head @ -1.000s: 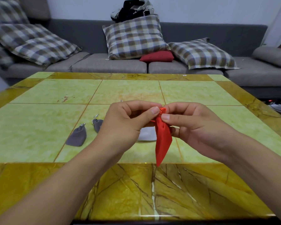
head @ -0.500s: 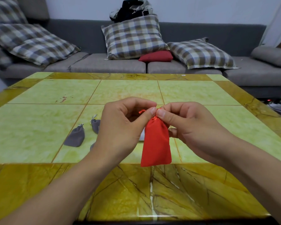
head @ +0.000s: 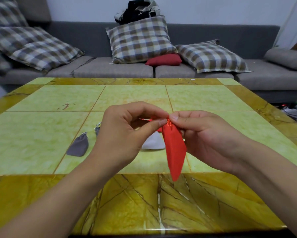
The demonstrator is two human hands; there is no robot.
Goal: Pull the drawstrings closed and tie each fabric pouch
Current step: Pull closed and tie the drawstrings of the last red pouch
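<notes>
A red fabric pouch hangs above the table, its gathered mouth at the top between both hands. My left hand pinches the pouch's top with thumb and forefinger, and a red drawstring shows behind its fingers. My right hand pinches the same gathered top from the right. A grey pouch with its top cinched lies on the table to the left. A second grey pouch peeks out behind my left hand. A white pouch lies behind the red one, partly hidden.
The table has green tiles and a yellow marbled border; its near edge runs below my forearms. A grey sofa with checked cushions stands beyond the far edge. Cables lie on the floor at the right.
The red pouch has turned from flat-on to edge-on and swung slightly right. Both hands stay pinched at its top, with the fingers shifted a little.
</notes>
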